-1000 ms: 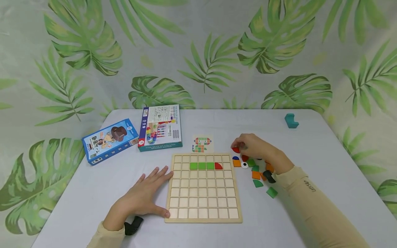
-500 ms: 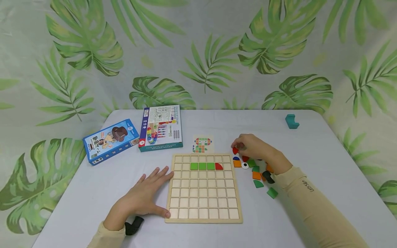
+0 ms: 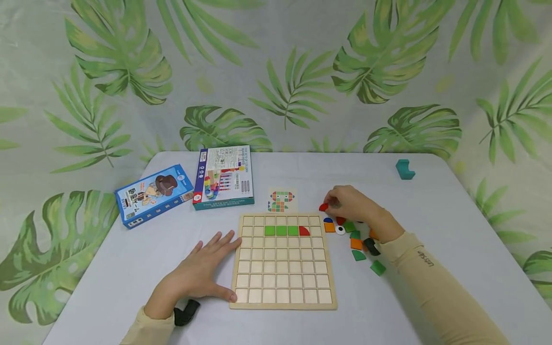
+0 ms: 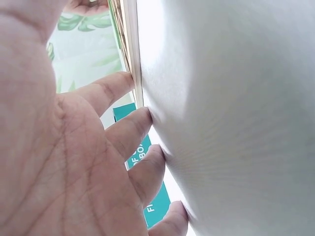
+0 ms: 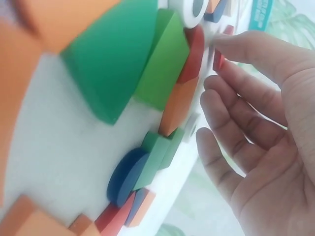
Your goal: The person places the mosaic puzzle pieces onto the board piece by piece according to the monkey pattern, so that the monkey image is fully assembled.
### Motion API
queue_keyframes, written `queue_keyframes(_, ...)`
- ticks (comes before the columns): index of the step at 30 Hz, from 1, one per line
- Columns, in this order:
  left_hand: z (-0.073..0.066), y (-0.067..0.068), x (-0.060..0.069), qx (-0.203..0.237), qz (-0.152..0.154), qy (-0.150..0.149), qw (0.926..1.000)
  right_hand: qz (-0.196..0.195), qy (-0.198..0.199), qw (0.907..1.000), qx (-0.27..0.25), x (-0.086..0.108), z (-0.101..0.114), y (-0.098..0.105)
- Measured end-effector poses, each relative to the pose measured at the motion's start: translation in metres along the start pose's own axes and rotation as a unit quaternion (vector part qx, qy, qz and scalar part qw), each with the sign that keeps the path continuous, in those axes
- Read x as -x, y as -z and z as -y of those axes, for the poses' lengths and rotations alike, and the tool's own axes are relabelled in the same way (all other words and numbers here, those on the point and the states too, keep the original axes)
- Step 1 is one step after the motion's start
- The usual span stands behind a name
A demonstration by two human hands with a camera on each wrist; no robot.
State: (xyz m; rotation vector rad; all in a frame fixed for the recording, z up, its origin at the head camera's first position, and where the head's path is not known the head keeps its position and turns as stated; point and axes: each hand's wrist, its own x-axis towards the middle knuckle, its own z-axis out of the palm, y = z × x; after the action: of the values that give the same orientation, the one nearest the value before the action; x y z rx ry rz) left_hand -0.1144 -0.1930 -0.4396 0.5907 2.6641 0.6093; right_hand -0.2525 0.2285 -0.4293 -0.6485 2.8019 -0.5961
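Note:
In the head view, a square wooden grid board (image 3: pixel 282 268) lies flat, with several green square tiles (image 3: pixel 281 231) and a red quarter-circle tile (image 3: pixel 304 231) in its second row. My left hand (image 3: pixel 200 270) is spread beside it, thumb and index finger touching its left edge. Those fingers (image 4: pixel 110 91) lie against the rim in the left wrist view. Beyond the board's upper right corner, my right hand (image 3: pixel 351 203) pinches a red curved-edged piece (image 3: pixel 323 207) between thumb and index finger. The right wrist view shows this red piece (image 5: pixel 218 60) partly hidden by the thumb.
Loose orange, green, blue and red pieces (image 3: pixel 356 243) lie right of the board, with a white eye disc (image 3: pixel 339 230) among them. A pattern card (image 3: pixel 282 201) sits above the board. Two boxes, blue (image 3: pixel 155 194) and teal-edged (image 3: pixel 224 177), stand back left; a teal block (image 3: pixel 405 169) is back right.
The red piece at my right fingertips has turned and shifted slightly left, and now shows more of its face. My left hand and the tiles on the board have stayed put.

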Motion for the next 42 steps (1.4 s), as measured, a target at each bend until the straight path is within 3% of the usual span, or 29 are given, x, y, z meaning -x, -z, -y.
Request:
queue_keyframes(10,0.000,0.000,-0.002,0.001,0.001,-0.008,1.0000,-0.009,0.014,0.9995,-0.026,0.001,0.024,-0.001)
queue_keyframes(20,-0.002,0.001,-0.004,-0.005,-0.002,-0.013,0.9999,0.002,0.053,0.9980,-0.033,-0.004,0.066,-0.012)
queue_keyframes(27,0.001,-0.001,-0.005,0.006,-0.005,-0.018,0.9998,0.021,0.101,0.9940,-0.037,-0.014,0.092,-0.027)
queue_keyframes(33,0.006,-0.001,-0.005,0.021,-0.029,-0.023,0.9991,0.043,0.116,0.9920,-0.025,-0.024,0.116,-0.043)
queue_keyframes(39,0.004,0.001,-0.007,0.004,-0.080,-0.038,0.9961,0.039,0.112,0.9930,-0.001,-0.026,0.131,-0.050)
queue_keyframes(42,0.005,0.001,-0.009,0.000,-0.091,-0.040,0.9950,0.033,0.105,0.9939,0.008,-0.026,0.136,-0.053)
